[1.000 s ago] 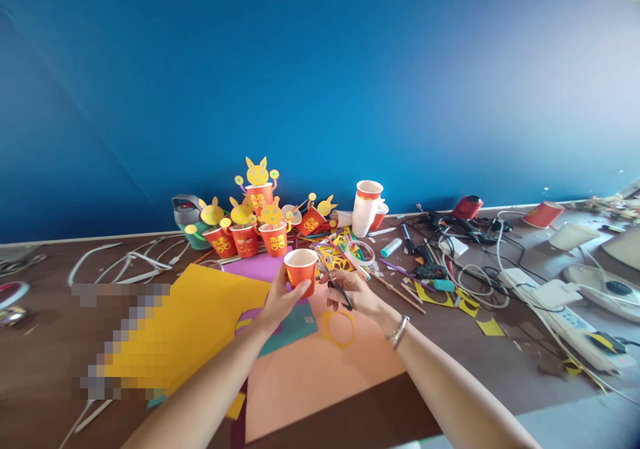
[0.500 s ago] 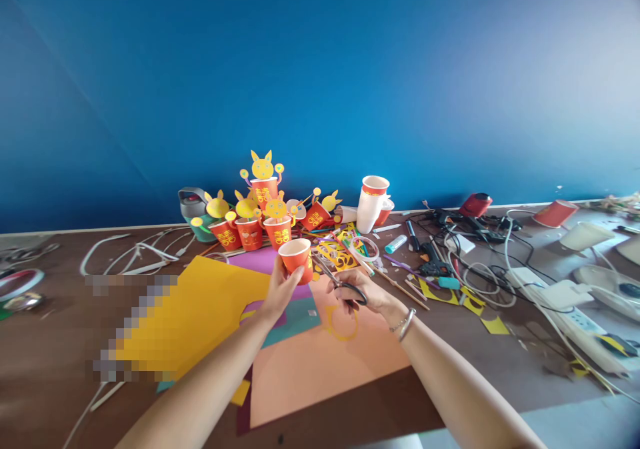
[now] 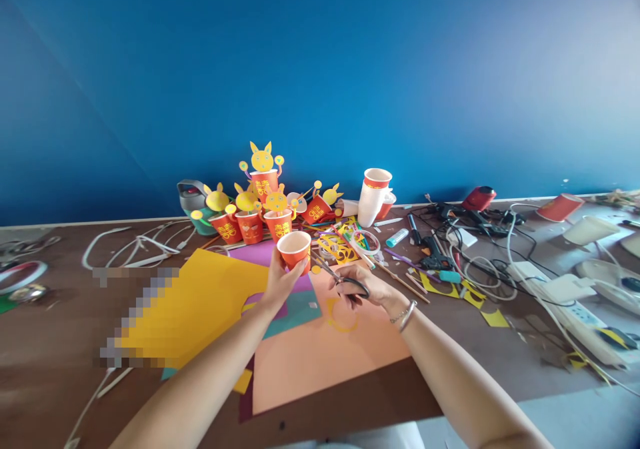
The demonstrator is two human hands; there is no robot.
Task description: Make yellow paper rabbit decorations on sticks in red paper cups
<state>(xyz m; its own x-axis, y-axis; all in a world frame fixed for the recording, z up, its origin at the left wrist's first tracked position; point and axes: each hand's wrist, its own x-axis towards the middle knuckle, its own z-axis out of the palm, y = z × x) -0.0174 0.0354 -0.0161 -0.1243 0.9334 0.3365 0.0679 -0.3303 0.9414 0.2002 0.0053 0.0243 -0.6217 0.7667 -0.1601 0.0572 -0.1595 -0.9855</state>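
Note:
A red paper cup (image 3: 294, 250) with a white inside is held in my left hand (image 3: 281, 281), its mouth tilted toward me. My right hand (image 3: 363, 285) is closed round a pair of scissors (image 3: 345, 279) with dark handles. The blades point left, toward the cup's side; whether they touch it I cannot tell. Beneath both hands lie a peach paper sheet (image 3: 320, 375), a teal sheet (image 3: 295, 312) and a yellow sheet (image 3: 200, 309). Behind the cup stand several red cups (image 3: 249, 227) decorated with yellow paper animal heads (image 3: 262, 160).
A stack of white paper cups (image 3: 373, 199) stands near the blue wall (image 3: 320, 89). On the right lie yellow paper scraps (image 3: 435, 285), a glue gun (image 3: 434, 254), tangled cables and a power strip (image 3: 565, 312). White cables (image 3: 140, 249) and a tape roll (image 3: 23, 279) lie on the left.
The view has shifted slightly. Both hands keep their hold on the cup and the scissors; the cup's mouth now faces me a little more.

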